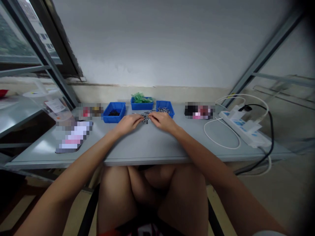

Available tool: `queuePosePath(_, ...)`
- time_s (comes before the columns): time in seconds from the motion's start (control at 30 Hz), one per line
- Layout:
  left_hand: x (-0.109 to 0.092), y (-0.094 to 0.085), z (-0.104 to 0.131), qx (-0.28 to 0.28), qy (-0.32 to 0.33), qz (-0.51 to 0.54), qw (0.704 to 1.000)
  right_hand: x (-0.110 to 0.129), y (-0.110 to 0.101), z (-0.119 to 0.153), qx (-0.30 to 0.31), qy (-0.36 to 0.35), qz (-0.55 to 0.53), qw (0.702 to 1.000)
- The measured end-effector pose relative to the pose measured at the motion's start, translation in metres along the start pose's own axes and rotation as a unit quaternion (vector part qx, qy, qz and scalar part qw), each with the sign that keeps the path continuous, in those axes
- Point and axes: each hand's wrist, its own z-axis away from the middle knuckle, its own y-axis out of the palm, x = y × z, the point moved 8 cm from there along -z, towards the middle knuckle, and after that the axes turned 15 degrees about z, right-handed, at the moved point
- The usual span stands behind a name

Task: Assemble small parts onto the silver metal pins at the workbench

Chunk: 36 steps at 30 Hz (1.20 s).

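Observation:
Both my hands meet over a small pile of silver screws on the grey table. My left hand rests at the pile's left side, thumb and fingers pinched together. From the right, my right hand reaches to the same pile, its fingers also closed at the tips. Whatever is between the fingertips is too small to make out. Behind the hands stand three blue bins: the left bin holds dark small parts, the middle bin green plastic pieces, the right bin silver screws.
A white power strip with plugs and looping cables lies on the right. On the left are a blurred phone-like item and a clear cup. Another blurred item lies back right. Metal posts frame the grey table.

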Motion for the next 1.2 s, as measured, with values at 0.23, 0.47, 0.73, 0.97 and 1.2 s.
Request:
queuePosePath(0.23,-0.002,0.001,0.000,0.005,0.009,0.007,1.000,-0.002,0.001,-0.001,0.007,0.009,-0.009,1.000)
queuePosePath(0.47,-0.004,-0.002,0.000,0.006,0.011,0.009,1.000,-0.004,0.003,-0.002,0.021,0.014,-0.021,0.999)
queuePosePath(0.73,-0.002,-0.002,0.000,-0.001,0.006,0.000,1.000,-0.004,0.006,-0.002,0.029,0.013,-0.018,0.999)
queuePosePath(0.97,-0.003,-0.003,0.001,-0.002,0.016,-0.027,1.000,-0.008,0.012,0.001,0.049,0.015,-0.023,0.998)
queuePosePath(1.2,-0.001,-0.005,0.001,-0.025,0.015,-0.009,1.000,-0.006,0.018,0.001,0.094,0.017,-0.021,0.995)
